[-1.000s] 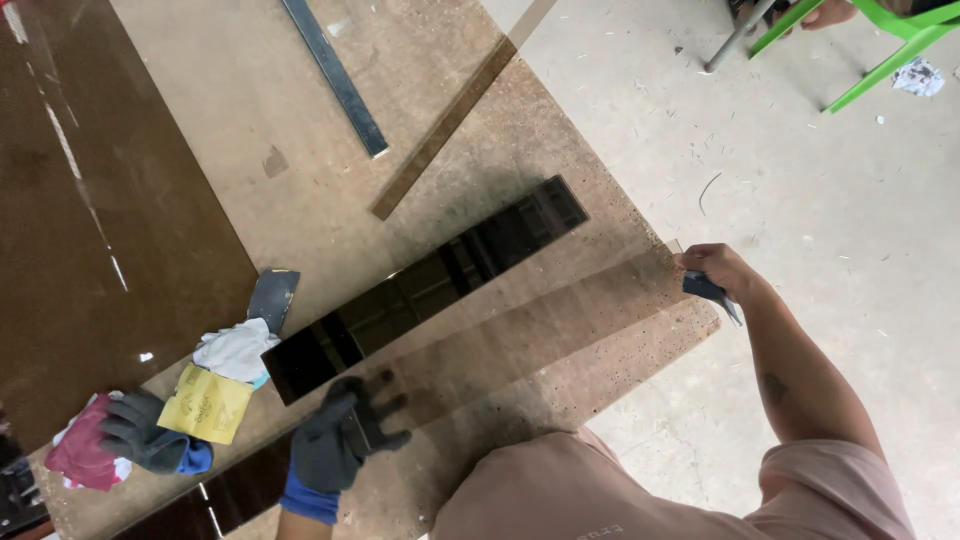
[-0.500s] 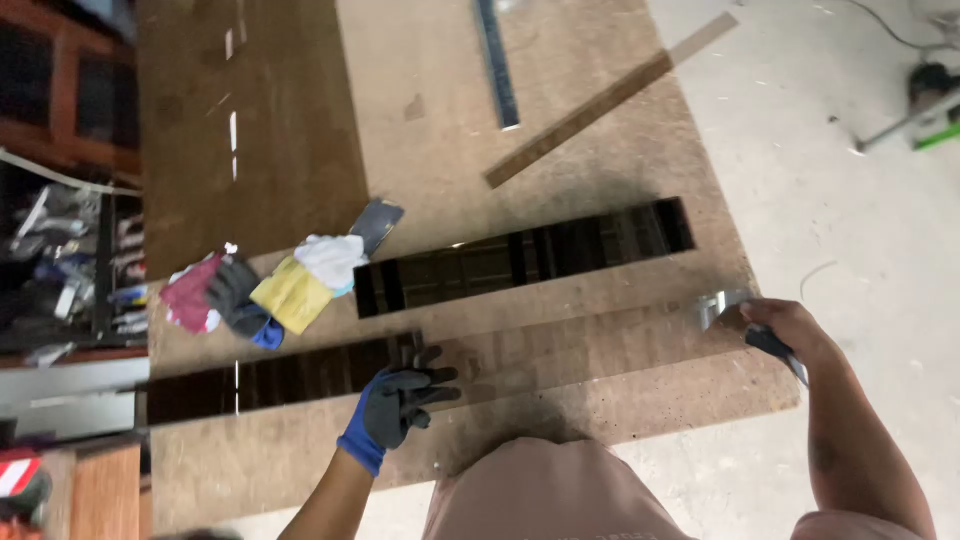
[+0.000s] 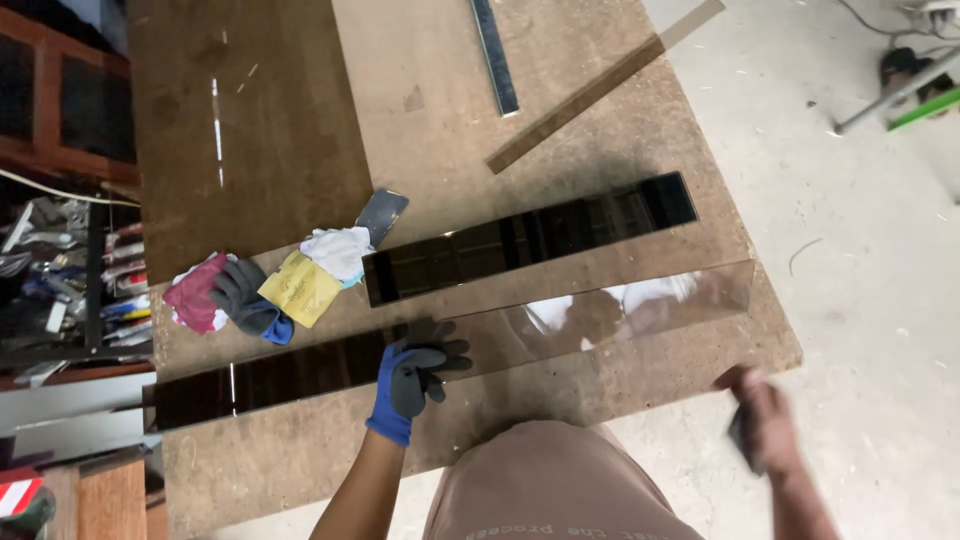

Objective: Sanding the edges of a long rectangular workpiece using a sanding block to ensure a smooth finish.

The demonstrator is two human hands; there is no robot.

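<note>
Gloved left hand [image 3: 418, 372] presses flat, fingers spread, on the tinted glass strip [image 3: 450, 345] at lower centre of the frame. Blurred right hand [image 3: 765, 432], lower right, is closed around a small dark tool [image 3: 742, 440]. Risk: the strip's right end overhangs the chipboard table [image 3: 600, 100] and could snap or slip if pressure shifts.

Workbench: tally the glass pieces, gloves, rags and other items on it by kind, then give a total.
Glass strips: 3 (dark strip, long strip under the gloved left hand, narrow strip)
Large tinted sheet: 1
Metal ruler: 1
Spare glove: 1
Rags and cloths: 3
Total: 9
</note>
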